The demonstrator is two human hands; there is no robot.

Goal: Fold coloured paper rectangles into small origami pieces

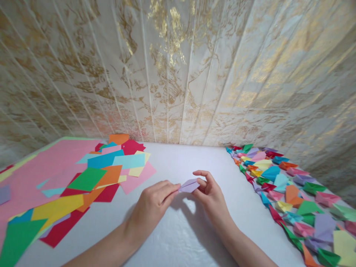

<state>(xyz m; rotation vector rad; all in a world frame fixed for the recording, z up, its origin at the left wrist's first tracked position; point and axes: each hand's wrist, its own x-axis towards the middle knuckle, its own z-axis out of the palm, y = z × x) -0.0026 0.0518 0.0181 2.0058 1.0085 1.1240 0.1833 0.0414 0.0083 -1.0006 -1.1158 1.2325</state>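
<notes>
A small folded piece of lavender paper (189, 185) is held just above the white table, between both hands. My left hand (155, 198) pinches its left tip between thumb and fingers. At its right end, my right hand (210, 193) grips it between the thumb and a bent finger, while the index finger is raised and curved away from the paper. A crease runs along the middle of the piece. Its far right end is partly hidden by the right hand's fingers.
Flat coloured paper sheets (87, 178) lie scattered at the left, over a large pink sheet (55, 159). Many folded paper pieces (292, 193) in mixed colours cover the right side. A white and gold patterned curtain (172, 74) hangs behind the white table (178, 155).
</notes>
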